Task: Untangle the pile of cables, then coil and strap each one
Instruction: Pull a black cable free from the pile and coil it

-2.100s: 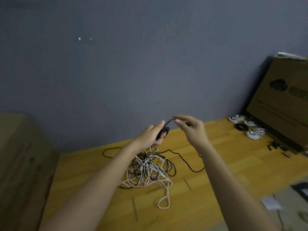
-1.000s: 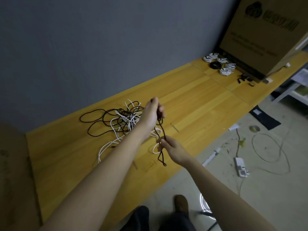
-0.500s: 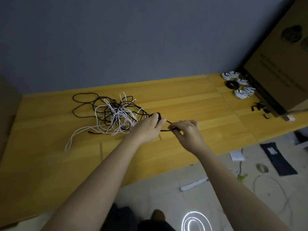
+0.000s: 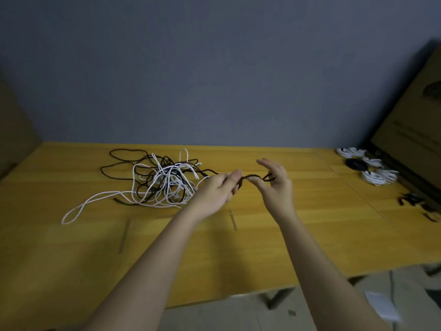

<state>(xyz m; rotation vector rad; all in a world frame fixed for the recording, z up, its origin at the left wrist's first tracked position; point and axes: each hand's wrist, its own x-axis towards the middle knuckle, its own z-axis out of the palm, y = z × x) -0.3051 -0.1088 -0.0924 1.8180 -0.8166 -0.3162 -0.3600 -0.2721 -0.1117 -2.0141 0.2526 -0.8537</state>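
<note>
— While the black cable (image 4: 254,177) spans both hands, which step is this?
— Coiling. The left hand (image 4: 216,191) grips the gathered loops; the right hand (image 4: 274,181) pinches the strand, other fingers spread. Next, draw slack from the pile (image 4: 162,181) left of them.
— Containers?
— Only a cardboard box (image 4: 415,130), far right; contents hidden.

Grey-blue wall (image 4: 214,68); yellow wooden table (image 4: 322,235); cardboard box (image 4: 415,125) right.

Both arms reach forward — left hand (image 4: 216,191) curled in a pinch, right hand (image 4: 274,185) pinching just beside it, upper fingers spread.
</note>
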